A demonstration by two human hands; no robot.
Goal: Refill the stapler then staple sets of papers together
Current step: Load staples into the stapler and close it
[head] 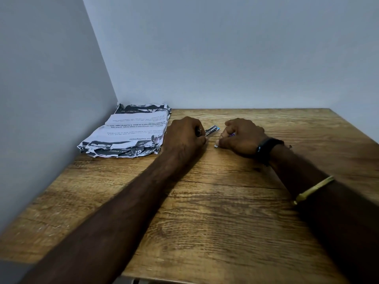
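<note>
My left hand (183, 134) is closed around a small metal stapler (211, 130), whose silver and blue front end sticks out to the right of my fingers. My right hand (241, 135) rests on the table just right of it, fingers curled on a small box of staples (217, 145); only a white corner and a purple bit show. A stack of printed papers (127, 132) with torn, crumpled edges lies at the back left, touching my left hand's side.
The wooden table (205, 212) stands in a corner, with grey walls at the left and the back. Its right edge runs diagonally at far right. A black band and a gold bangle are on my right wrist.
</note>
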